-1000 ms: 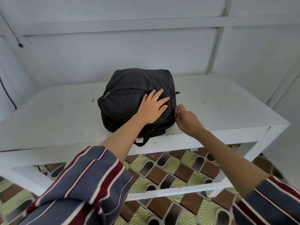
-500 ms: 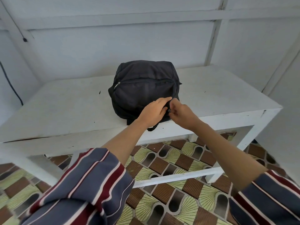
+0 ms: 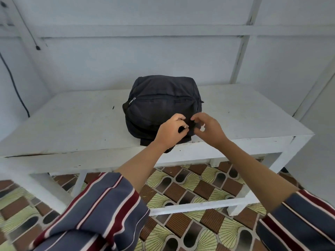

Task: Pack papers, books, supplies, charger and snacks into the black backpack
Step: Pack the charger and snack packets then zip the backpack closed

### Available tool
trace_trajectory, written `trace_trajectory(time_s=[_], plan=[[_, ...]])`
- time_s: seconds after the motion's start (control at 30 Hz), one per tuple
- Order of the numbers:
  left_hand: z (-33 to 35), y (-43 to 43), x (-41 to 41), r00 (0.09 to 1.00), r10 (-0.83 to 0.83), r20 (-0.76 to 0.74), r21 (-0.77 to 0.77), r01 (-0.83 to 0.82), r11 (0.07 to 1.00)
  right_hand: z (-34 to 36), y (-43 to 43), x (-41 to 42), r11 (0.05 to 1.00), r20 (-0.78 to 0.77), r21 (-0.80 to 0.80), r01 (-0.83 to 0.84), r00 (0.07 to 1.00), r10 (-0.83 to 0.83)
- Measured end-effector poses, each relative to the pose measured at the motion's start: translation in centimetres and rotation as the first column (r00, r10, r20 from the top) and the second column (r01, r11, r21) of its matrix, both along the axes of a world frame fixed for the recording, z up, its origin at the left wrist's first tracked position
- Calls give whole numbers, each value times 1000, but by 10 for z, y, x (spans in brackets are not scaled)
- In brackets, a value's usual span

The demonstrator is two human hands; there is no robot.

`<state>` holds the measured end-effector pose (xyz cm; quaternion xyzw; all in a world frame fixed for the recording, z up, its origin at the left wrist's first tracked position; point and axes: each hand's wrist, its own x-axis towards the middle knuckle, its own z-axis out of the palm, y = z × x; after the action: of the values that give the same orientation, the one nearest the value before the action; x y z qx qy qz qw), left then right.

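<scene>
The black backpack [image 3: 163, 104] lies bulging on the white table [image 3: 76, 122], its front pocket zipper closed with a pull at the upper left. My left hand [image 3: 170, 132] is at the bag's near right corner, thumb and forefinger pinched on a small metal zipper pull [image 3: 186, 126]. Just to its right, my right hand [image 3: 208, 129] hovers with loosely curled, spread fingers whose tips brush the bag's fabric and hold nothing. No papers, books, charger or snacks are in view.
A black strap [image 3: 145, 142] hangs over the table's front edge. White plank walls close in behind and to the right, and a dark cable [image 3: 16, 87] runs down the left wall. Patterned floor tiles [image 3: 181, 192] show under the table.
My left hand left the top of the bag and came down to pinch the zipper pull at the near corner. My right hand let go of that spot and opened.
</scene>
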<state>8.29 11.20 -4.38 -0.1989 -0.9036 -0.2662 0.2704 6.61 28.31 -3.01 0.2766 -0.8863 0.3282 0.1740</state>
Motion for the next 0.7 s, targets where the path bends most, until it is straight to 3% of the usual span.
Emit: trace_trajectory(time_s=[0.13, 0.33, 0.5, 0.7], plan=[[-3, -3, 1, 999, 30, -25, 60, -28, 998, -22, -5, -12, 968, -223, 249, 30, 974, 27], [-4, -7, 6, 994, 26, -104, 40, -22, 999, -31, -18, -23, 972, -436, 186, 146, 899, -52], [-8, -10, 12, 993, 54, -104, 63, -47, 997, -34, -15, -26, 972, -519, 164, 166, 853, -58], [-8, -35, 19, 977, 124, -173, -25, -131, 991, -38, -8, -32, 969, -607, 184, 164, 795, -19]])
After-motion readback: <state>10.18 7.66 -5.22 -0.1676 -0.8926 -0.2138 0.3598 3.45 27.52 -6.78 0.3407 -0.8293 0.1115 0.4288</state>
